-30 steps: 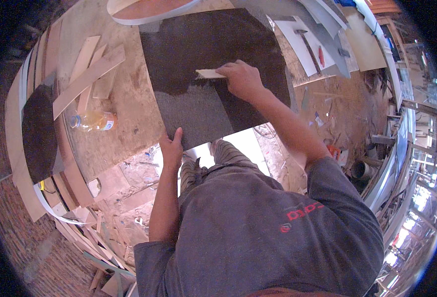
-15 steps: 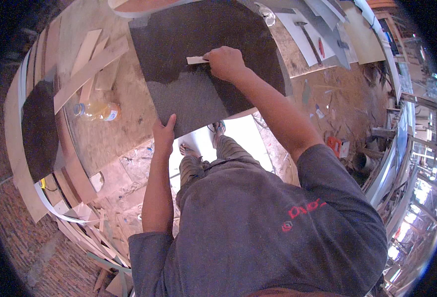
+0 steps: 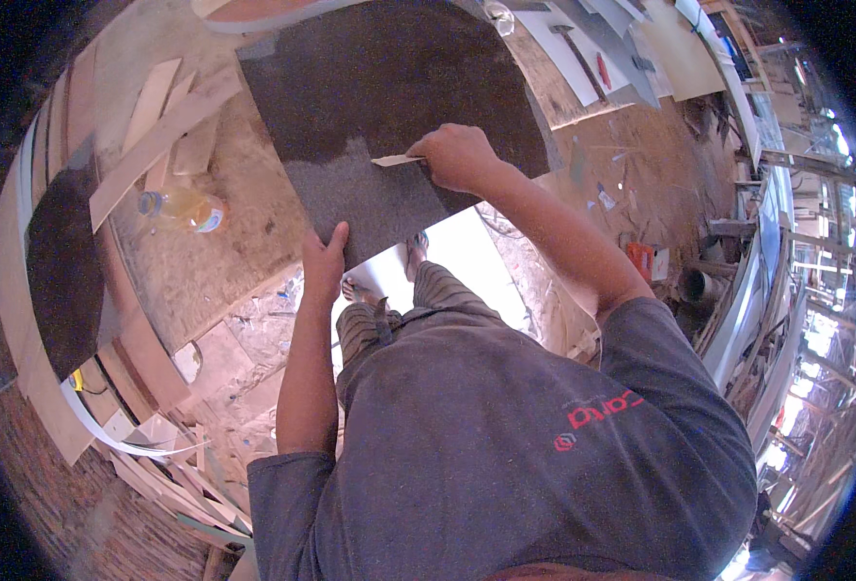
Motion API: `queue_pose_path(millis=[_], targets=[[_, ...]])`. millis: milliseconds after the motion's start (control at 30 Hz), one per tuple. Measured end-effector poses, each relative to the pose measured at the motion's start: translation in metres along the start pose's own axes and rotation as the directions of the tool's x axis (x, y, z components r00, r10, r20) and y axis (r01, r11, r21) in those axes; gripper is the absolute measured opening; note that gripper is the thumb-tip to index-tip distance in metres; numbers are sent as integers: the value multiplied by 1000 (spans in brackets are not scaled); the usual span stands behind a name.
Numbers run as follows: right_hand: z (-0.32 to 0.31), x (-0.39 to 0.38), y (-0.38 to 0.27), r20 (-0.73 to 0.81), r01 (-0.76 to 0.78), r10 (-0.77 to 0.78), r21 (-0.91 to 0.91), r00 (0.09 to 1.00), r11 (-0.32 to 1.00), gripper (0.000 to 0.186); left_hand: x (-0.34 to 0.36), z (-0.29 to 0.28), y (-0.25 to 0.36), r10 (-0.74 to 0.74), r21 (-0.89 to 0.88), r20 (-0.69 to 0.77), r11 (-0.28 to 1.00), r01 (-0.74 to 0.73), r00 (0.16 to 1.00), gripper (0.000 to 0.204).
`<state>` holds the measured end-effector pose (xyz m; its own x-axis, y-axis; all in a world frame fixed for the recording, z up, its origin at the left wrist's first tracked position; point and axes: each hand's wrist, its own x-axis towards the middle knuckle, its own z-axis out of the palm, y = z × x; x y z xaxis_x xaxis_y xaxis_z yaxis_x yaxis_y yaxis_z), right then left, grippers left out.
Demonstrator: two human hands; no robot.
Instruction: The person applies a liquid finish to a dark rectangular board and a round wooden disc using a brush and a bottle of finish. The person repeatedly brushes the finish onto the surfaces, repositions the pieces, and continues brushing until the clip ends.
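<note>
A large square board [image 3: 370,87] with a dark, partly patchy surface lies over the front of the worn wooden worktable [image 3: 205,271]. My left hand [image 3: 323,259] grips its near left corner, thumb on top. My right hand [image 3: 455,155] pinches a thin, pale flat strip [image 3: 392,161], held against the board's surface where the darker area meets a greyer patch. A bottle of yellow liquid [image 3: 184,208] lies on the table left of the board, beside loose wooden strips [image 3: 161,126]. My bare feet and striped trousers show beneath the board's near edge.
At the far left stands another dark panel [image 3: 60,281] among long boards. A hammer [image 3: 578,63], a red tool [image 3: 603,70] and white and grey sheets rest at the upper right. Debris, a metal cylinder [image 3: 695,286] and an orange item [image 3: 647,259] are on the right.
My right hand with the pale strip has moved down toward the board's near edge. My left hand stays at the corner. The whole view has shifted slightly.
</note>
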<state>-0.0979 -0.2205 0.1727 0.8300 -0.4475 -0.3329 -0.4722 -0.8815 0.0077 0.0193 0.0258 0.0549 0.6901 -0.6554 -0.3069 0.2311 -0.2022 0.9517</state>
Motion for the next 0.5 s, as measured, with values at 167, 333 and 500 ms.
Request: queue_pose_path(millis=[167,333,500], targets=[[12,-25,-7,14,4,-4,6,1000,1000,40,0,-9,5,-50,119,2,992,50,999,49],[42,-81,-6,29,53,-54,35,998,998,41,8,-8,-19,-24,72,-13,997,25,1000,50],[28,-121,-10,274,119,-110,-17,955,993,34,6,-5,-18,-42,130,-76,990,52,996,51]])
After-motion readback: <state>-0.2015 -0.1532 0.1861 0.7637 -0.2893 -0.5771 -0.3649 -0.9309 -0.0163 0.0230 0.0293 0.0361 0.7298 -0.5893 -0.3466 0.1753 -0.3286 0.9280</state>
